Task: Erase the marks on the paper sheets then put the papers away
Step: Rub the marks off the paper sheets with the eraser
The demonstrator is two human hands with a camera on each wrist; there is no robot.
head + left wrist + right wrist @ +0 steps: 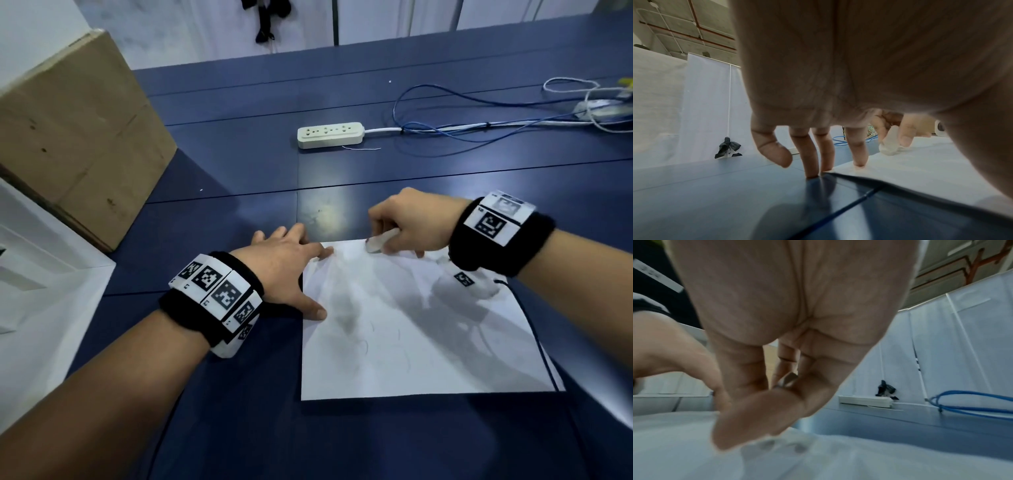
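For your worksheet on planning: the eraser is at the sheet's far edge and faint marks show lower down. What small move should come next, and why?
Probably draw the right hand and its eraser toward the pencil marks lower on the paper, since they remain, while the left hand pins the edge.

A white paper sheet (418, 346) (faint pencil marks) lies flat, a white eraser (378, 241) touching its far edge.

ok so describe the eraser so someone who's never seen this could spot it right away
On the dark blue table lies one white paper sheet. At its far edge the right hand pinches the eraser, a small off-white stub, the only thing either hand holds.
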